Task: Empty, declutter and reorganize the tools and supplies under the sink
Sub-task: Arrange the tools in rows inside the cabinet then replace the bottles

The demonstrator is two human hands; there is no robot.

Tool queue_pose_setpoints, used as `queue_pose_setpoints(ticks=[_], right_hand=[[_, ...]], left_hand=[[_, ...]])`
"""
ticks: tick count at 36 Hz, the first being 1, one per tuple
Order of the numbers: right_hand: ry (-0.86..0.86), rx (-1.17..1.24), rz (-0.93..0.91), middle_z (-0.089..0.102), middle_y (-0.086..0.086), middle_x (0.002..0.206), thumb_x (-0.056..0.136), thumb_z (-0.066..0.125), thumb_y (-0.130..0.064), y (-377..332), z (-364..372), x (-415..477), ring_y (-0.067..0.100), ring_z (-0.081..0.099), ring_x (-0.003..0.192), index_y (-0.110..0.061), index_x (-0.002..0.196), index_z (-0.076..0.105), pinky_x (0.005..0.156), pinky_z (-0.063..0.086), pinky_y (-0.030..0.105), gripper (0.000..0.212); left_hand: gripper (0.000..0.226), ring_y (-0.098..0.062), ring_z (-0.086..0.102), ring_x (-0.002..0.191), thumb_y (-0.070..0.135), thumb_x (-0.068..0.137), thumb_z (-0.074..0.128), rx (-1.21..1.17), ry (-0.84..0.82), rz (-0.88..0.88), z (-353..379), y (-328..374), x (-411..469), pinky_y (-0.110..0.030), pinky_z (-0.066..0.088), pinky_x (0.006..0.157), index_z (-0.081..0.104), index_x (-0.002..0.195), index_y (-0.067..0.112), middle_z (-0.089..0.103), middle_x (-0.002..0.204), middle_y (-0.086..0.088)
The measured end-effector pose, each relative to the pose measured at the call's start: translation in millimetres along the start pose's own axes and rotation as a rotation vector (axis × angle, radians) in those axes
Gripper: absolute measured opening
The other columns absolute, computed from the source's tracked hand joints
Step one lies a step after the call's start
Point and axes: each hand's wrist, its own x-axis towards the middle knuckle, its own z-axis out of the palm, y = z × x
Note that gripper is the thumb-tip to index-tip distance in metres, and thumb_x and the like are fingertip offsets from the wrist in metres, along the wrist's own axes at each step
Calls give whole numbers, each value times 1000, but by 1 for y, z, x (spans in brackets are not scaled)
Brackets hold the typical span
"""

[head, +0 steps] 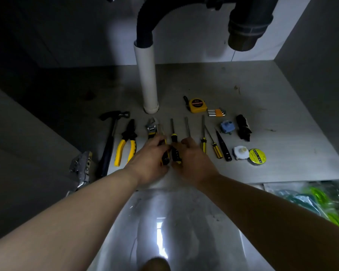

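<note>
Hammer (109,145), pliers (130,133), screwdrivers (203,142), tape (257,156), laid in row

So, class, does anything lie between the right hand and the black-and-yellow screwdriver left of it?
Nothing visible does: the right hand lies against the black-and-yellow screwdriver, with no tool between them.

The shelf (243,85) is finished matt grey and is marked by scuffs and stains. The pipe (147,75) is formed of smooth white plastic; the hose (144,24) is ribbed. The screwdriver (173,137) is built with a bare metal shaft and a plastic handle. The hinge (82,167) is bright metal. The floor (184,222) is glossy.
</note>
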Motion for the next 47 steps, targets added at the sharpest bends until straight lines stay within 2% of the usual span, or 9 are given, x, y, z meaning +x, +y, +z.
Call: queue_pose_setpoints(ticks=[7, 12, 18, 21, 24, 29, 36, 44, 47], right_hand=[[26, -28, 36, 54, 11, 127, 95, 54, -9, -1, 10, 2, 30, 57, 117, -15, 135, 57, 98, 51, 40, 41], [55, -42, 34, 56, 11, 126, 96, 53, -11, -1, 14, 1, 30, 55, 118, -15, 137, 56, 96, 51, 38, 40], [104, -40, 48, 50, 13, 122, 94, 58, -21, -2, 9, -6, 30, 52, 115, -12, 132, 55, 93, 51, 40, 40], [207, -151, 96, 50, 14, 118, 93, 57, -15, 5, 4, -10, 31, 54, 106, -9, 118, 59, 83, 53, 37, 26], [186, -187, 158, 52, 14, 117, 95, 54, -9, 13, 0, -8, 32, 60, 100, -8, 115, 60, 78, 50, 35, 21], [146, -192, 183, 57, 14, 115, 92, 57, -8, 13, 2, -5, 32, 63, 100, -9, 116, 61, 75, 48, 33, 24], [121, -112, 180, 56, 12, 117, 92, 59, -13, 10, 3, 0, 31, 62, 105, -10, 120, 62, 89, 54, 36, 28], [264, -131, 197, 48, 17, 119, 92, 55, -6, 21, -4, -9, 35, 54, 104, -6, 113, 61, 87, 53, 41, 22], [230, -140, 247, 47, 17, 121, 92, 53, -4, 32, -7, -10, 34, 51, 109, -5, 114, 61, 90, 50, 37, 24]], left_hand=[[61, -19, 37, 146, 13, 83, 71, -78, -6, 8, 0, 1, 5, -32, 39, 115, 56, 142, 16, 32, 160, 0], [71, -16, 35, 147, 10, 81, 73, -109, 8, 0, 4, -2, 8, -12, 25, 114, 50, 148, 15, 34, 160, 0], [79, -13, 33, 148, 15, 83, 75, -141, 28, -21, 7, -5, 6, -5, 18, 111, 41, 155, 19, 32, 161, 3], [80, -15, 33, 147, 16, 83, 73, -126, 21, -24, 7, -2, 5, -12, 24, 115, 38, 155, 19, 31, 161, 3], [83, -16, 34, 146, 20, 81, 74, -112, 11, -18, 4, 3, 4, -27, 34, 118, 37, 155, 22, 29, 158, 5], [91, -18, 27, 146, 47, 80, 75, 58, 60, 41, 2, 10, 7, -40, 33, 117, 30, 158, 33, 31, 157, 7], [75, -21, 26, 145, 59, 85, 67, 213, 33, 66, 7, 20, 21, -40, 30, 113, 40, 151, 39, 38, 152, 3], [71, -22, 35, 135, 57, 82, 68, 239, 81, 32, 9, 14, 20, -38, 32, 107, 49, 146, 33, 49, 140, 5], [70, -22, 36, 133, 57, 80, 68, 236, 105, 7, 9, 13, 18, -38, 34, 105, 50, 143, 34, 51, 137, 5]])
